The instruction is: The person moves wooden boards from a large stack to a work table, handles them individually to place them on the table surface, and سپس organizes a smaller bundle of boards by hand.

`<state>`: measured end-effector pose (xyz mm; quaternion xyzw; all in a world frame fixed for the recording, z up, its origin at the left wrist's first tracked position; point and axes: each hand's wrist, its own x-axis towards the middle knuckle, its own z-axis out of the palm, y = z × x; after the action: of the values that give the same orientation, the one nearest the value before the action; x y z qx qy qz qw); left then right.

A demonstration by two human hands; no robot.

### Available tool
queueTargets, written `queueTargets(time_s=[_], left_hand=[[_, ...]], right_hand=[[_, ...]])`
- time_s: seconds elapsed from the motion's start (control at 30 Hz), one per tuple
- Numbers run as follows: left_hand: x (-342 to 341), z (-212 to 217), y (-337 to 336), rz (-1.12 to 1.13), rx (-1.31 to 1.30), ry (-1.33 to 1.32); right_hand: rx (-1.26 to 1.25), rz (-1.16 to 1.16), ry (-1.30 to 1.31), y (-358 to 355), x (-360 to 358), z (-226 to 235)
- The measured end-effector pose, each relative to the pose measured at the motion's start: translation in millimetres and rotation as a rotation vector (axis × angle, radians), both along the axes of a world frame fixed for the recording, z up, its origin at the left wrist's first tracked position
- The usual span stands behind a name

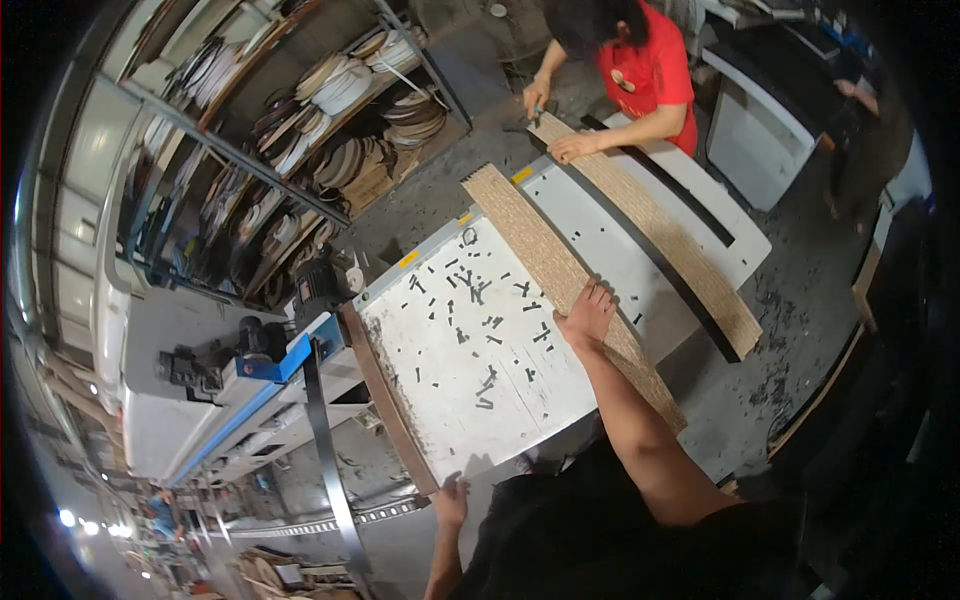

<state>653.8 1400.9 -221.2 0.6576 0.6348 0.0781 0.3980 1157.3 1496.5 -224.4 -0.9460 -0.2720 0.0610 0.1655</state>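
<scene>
My right hand [590, 312] grips a long wood-patterned board [530, 235], its thumb at the left edge and its fingers across the top. The board lies slantwise over a white worktable [400, 345]. At the table's near left corner, my left hand [452, 503] is beside the end of a brown edge strip [385, 400]. Its fingers are loosely bent and apart, with nothing visible in them. Small dark scraps [475, 290] are scattered over the white surface between my hands.
Across the table, a person in a red shirt [650, 75] works with a small tool on a second, curved patterned board [650, 225] with dark edging. Shelves with coiled edge-banding [340, 85] stand at the far left. A machine with dark motors [318, 285] adjoins the table's left side.
</scene>
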Motion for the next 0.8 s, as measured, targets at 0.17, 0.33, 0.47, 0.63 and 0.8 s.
queueTargets(time_s=[0.17, 0.33, 0.47, 0.63, 0.8], left_hand=[[19, 2, 26, -0.041, 0.111, -0.166], [-9, 14, 30, -0.196, 0.236, -0.098], [-46, 21, 30, -0.003, 0.295, -0.130], [-96, 15, 42, 0.060, 0.296, -0.089], [-195, -13, 80, 0.313, 0.667, 0.080]], right_hand=[[0.005, -0.018, -0.172, -3, -1, -12], [-0.109, 0.031, 0.039, 11, -2, -3], [-0.153, 0.071, -0.139, 1, -16, -4], [0.293, 0.285, -0.307, -55, -62, 2], [0.349, 0.666, -0.271, -146, -161, -10]])
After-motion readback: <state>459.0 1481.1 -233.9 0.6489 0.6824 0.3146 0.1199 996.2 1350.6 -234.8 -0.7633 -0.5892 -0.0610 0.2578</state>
